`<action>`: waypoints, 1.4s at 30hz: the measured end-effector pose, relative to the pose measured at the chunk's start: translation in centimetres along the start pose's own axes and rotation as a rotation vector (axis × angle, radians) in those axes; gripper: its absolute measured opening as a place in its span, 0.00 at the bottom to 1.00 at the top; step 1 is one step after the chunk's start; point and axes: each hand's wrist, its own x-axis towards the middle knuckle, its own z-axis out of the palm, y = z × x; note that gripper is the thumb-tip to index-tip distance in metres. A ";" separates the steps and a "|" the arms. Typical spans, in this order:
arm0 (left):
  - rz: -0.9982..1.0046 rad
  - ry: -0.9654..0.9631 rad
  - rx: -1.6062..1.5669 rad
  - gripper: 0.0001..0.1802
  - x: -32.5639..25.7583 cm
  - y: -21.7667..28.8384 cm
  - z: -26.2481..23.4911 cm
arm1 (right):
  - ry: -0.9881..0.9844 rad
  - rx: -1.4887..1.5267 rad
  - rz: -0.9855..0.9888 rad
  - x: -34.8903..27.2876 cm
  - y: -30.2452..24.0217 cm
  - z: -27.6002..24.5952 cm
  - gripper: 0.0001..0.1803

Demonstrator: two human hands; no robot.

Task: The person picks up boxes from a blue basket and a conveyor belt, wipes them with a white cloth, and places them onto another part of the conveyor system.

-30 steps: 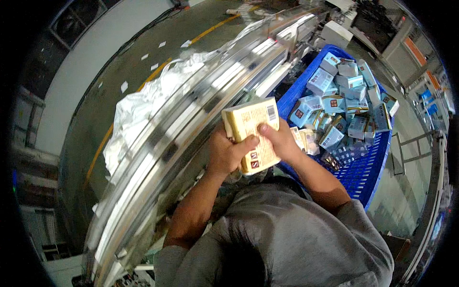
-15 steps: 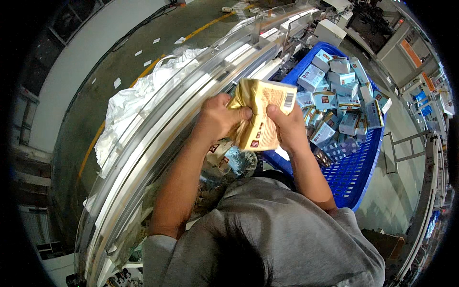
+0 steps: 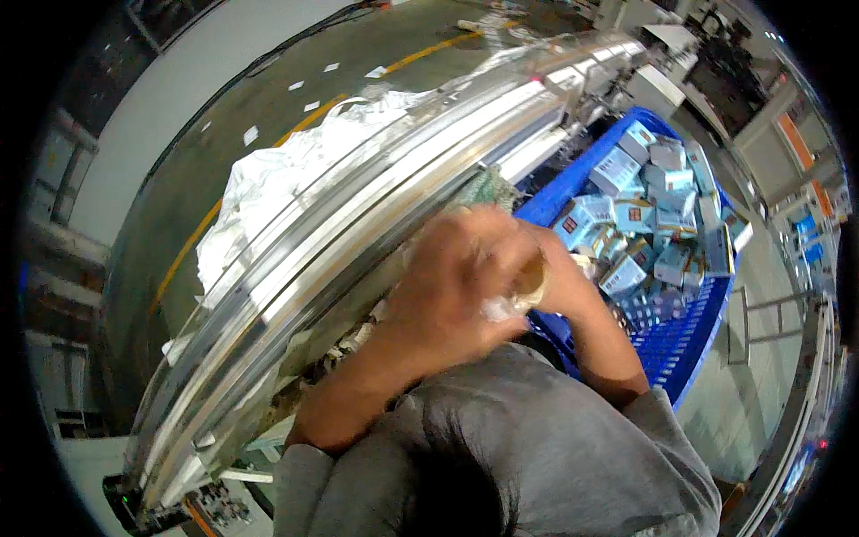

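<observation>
Both my hands come together in front of my chest, above the gap between the conveyor and the blue basket. My right hand (image 3: 559, 273) is closed round a gold packet (image 3: 531, 285), of which only a small pale-gold part shows beside the fingers. My left hand (image 3: 456, 282) lies across the packet, smeared by motion, so its fingers cannot be made out. At the packet's lower end a whitish, shiny bit (image 3: 501, 309) shows; what it is I cannot tell.
To my right stands a blue plastic basket (image 3: 658, 353) heaped with light-blue cartons (image 3: 671, 201) and some blister packs (image 3: 658, 304). A long conveyor (image 3: 358, 215) curves along my left. Beyond it lie white sheeting (image 3: 286, 170) and paper scraps on the floor.
The gold packet, earlier held up with its printed face showing, is now drawn nearer my body and mostly hidden by my hands. My left hand has swung across it. The view has shifted slightly.
</observation>
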 end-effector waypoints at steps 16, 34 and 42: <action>-0.768 0.833 -1.714 0.28 -13.2 -7.0 -2.2 | -0.586 -0.872 0.065 -0.1 7.2 8.9 0.11; -0.303 0.343 -0.822 0.38 -6.6 -4.4 0.8 | -0.032 1.317 0.207 0.7 3.6 0.0 0.37; 0.222 -0.050 0.003 0.22 -4.5 -2.3 -0.3 | -0.381 0.915 0.108 0.6 4.5 -3.0 0.27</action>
